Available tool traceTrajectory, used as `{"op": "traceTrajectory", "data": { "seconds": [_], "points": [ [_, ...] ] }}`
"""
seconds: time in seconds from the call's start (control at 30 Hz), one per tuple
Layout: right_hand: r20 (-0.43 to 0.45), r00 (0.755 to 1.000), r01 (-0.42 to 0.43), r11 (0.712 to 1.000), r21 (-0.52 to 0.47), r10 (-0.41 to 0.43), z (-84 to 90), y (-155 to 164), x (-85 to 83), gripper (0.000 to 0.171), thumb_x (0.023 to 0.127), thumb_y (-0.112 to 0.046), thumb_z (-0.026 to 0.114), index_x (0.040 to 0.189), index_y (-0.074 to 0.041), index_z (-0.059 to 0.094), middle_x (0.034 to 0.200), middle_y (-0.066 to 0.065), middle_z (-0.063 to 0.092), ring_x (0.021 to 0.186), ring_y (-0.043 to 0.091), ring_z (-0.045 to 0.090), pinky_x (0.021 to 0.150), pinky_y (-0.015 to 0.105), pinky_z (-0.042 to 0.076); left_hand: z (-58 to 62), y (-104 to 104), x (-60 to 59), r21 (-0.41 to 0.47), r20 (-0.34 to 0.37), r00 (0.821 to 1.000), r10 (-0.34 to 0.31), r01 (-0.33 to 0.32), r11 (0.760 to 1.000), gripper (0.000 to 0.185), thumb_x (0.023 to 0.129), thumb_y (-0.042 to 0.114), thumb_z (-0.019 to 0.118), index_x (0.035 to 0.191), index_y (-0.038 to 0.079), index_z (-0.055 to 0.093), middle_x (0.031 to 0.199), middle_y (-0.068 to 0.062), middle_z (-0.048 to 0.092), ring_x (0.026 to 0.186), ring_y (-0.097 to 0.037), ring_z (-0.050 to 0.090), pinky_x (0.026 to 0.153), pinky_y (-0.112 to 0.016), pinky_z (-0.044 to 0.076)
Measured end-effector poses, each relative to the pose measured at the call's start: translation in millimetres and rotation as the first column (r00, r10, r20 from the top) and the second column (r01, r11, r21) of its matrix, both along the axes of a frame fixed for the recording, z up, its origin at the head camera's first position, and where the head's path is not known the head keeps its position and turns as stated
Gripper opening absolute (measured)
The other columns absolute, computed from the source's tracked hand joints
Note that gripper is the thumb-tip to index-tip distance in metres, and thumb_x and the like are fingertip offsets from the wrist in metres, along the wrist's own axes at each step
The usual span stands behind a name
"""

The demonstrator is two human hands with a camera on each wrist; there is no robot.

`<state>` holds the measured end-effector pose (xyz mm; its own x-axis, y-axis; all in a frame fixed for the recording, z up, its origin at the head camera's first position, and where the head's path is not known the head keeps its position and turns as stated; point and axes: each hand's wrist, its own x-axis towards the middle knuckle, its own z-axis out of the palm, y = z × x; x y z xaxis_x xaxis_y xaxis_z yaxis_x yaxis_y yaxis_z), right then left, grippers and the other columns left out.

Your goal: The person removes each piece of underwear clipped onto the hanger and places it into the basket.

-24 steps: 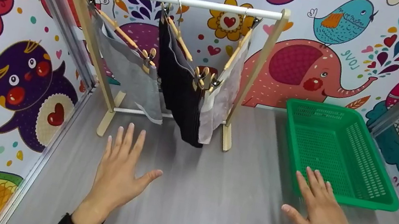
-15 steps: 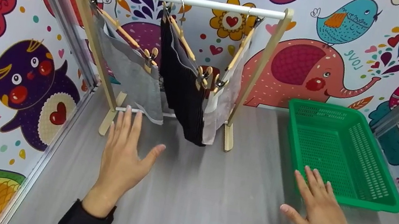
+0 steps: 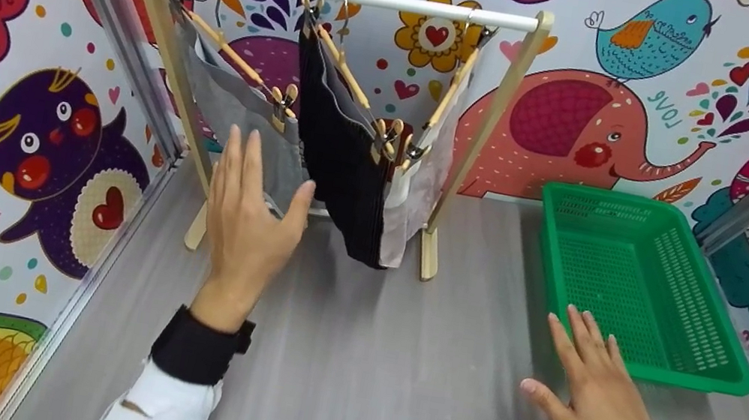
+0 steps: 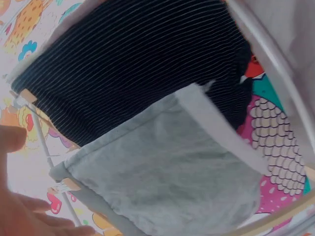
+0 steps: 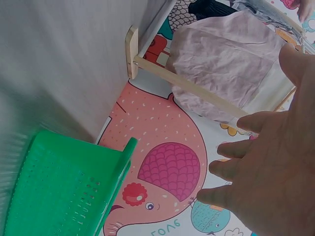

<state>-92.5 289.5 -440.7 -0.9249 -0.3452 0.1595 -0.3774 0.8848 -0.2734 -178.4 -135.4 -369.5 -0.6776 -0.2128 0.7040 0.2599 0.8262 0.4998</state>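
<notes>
A small wooden clothes rack (image 3: 487, 130) with a white bar stands at the back of the table. Three cloths hang from it on clip hangers: a grey cloth (image 3: 218, 100) on the left, a black striped cloth (image 3: 342, 174) in the middle, and a pale cloth (image 3: 420, 187) on the right. My left hand (image 3: 250, 216) is raised with straight fingers in front of the grey cloth's (image 4: 167, 182) lower edge; whether it touches is unclear. My right hand (image 3: 590, 398) hovers flat and open by the near-left corner of the green basket (image 3: 696, 378), holding nothing.
The green basket (image 5: 54, 191) holds nothing and stands at the right of the grey table (image 3: 389, 395). Patterned walls close in the left, back and right sides. The rack's wooden foot (image 5: 132, 51) rests on the table.
My left hand has lifted off the table and moved forward, up to the grey cloth. The right hand has stayed almost still beside the basket.
</notes>
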Motion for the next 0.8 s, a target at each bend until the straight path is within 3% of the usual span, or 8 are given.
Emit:
{"op": "traceTrajectory", "data": {
  "seconds": [0.27,0.5,0.67,0.8],
  "points": [
    [0.004,1.000,0.000,1.000,0.001,0.000,0.4,-3.4,1.5,0.084,0.087,-0.053,0.059,0.152,-0.016,0.019,0.156,0.014,0.013,0.143,0.033,0.008,0.110,0.059,0.005,24.2,1.3,-24.6,0.061,-0.011,0.996,0.092,-0.092,0.994,0.078,0.086,0.054,0.058,0.145,0.008,0.035,0.151,-0.013,0.030,0.137,-0.026,0.031,0.111,-0.044,0.022],
    [0.012,1.000,-0.003,1.000,0.001,0.003,3.1,-7.2,1.2,0.083,0.088,-0.054,0.058,0.152,-0.016,0.020,0.156,0.014,0.014,0.143,0.034,0.009,0.109,0.061,0.007,42.1,-6.2,-45.0,0.041,0.056,0.980,0.193,-0.196,0.980,0.090,0.079,0.069,0.055,0.146,0.013,0.035,0.152,-0.007,0.030,0.137,-0.018,0.029,0.109,-0.041,0.028],
    [0.011,1.000,-0.001,1.000,0.011,0.001,2.7,-8.9,2.0,0.084,0.088,-0.056,0.056,0.152,-0.016,0.019,0.156,0.015,0.015,0.143,0.034,0.010,0.109,0.061,0.008,47.2,-6.3,-58.8,0.014,0.089,0.975,0.203,-0.205,0.979,0.095,0.076,0.073,0.054,0.147,0.014,0.032,0.152,-0.008,0.029,0.137,-0.021,0.030,0.103,-0.044,0.036],
    [0.005,1.000,-0.004,1.000,0.015,0.004,1.8,-9.9,2.4,0.084,0.088,-0.056,0.057,0.152,-0.017,0.019,0.156,0.015,0.015,0.142,0.035,0.010,0.109,0.061,0.008,49.6,-7.4,-64.5,0.011,0.105,0.973,0.207,-0.209,0.978,0.085,0.081,0.065,0.056,0.146,0.014,0.035,0.152,-0.008,0.030,0.136,-0.023,0.032,0.097,-0.047,0.042]
  ]
}}
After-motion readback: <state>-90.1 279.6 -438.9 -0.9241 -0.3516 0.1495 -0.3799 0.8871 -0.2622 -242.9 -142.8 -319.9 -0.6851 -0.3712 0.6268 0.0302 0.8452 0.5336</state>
